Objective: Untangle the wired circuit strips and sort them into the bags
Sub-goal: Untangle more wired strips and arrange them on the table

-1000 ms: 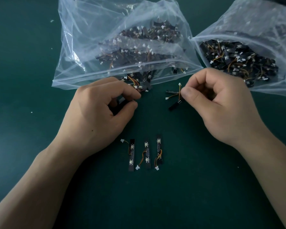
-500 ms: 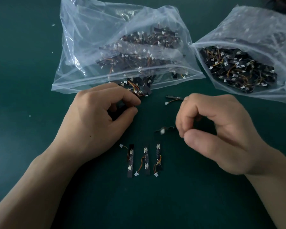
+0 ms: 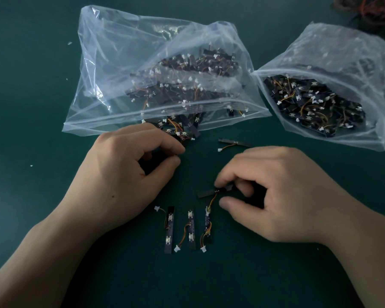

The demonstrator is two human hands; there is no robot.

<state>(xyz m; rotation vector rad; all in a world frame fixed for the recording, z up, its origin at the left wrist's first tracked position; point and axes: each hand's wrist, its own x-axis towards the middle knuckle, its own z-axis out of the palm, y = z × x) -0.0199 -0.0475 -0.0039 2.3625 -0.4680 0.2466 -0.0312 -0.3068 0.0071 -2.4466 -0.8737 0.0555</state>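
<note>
1. My right hand: the fingers are curled narrow over one end of a wired circuit strip. The strip lies crosswise on the table, just above the row of strips. The thumb sits beside its orange lead and is not on it.
2. My left hand: forefinger and thumb nearly meet at the edge of the tangled clump spilling from the mouth of the left bag. I cannot tell whether they hold a strip, because the hollow of the hand is dark.
3. Three strips lie parallel near me. One loose strip lies between my right hand and the right bag.
4. Risk: the held strip's lead droops onto the top of the row's rightmost strip. Lifting carelessly could snag it and drag the row out of line.
5. Risk: a hard pull at the clump could draw out more strips or strain the fine leads where they join the boards.
6. Risk: both bags hold similar-looking dark strips, so a strip could easily go into the wrong one.
7. Surface: the table is dark green and matt, with a few white flecks. The black strips show poorly against it in dim light.
8. Room: a wire tangle lies at the far right corner. Nothing more of the room shows.
</note>
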